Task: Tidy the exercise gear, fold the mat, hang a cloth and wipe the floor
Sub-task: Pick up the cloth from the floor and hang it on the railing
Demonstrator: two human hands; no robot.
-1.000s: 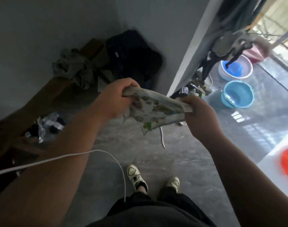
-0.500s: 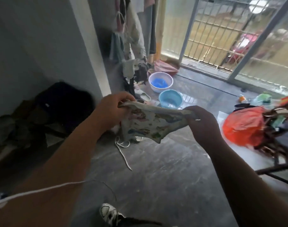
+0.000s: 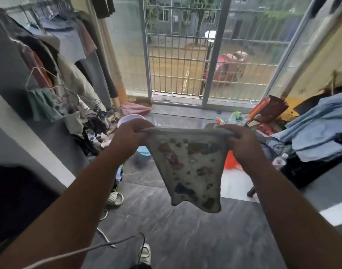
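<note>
Room: grey tiled floor (image 3: pixel 185 239) runs up to a barred glass door (image 3: pixel 177 55) straight ahead.
Left side: clothes rack (image 3: pixel 55 61) crowded with hanging garments; a pale slipper (image 3: pixel 114 198) lies on the floor below it.
Right side: heap of blue fabric (image 3: pixel 317 131), with bottles and boxes in front of it.
Behind the cloth: two basins (image 3: pixel 127 119) and something orange, partly hidden.
Cloth (image 3: pixel 191 167): printed, held up in mid-air at chest height, top edge stretched level from left to right, the rest hanging down to two loose lower corners.
Left hand (image 3: pixel 129 137): fingers curled, pinching the top left corner.
Right hand (image 3: pixel 244 142): fingers curled, pinching the top right corner.
</note>
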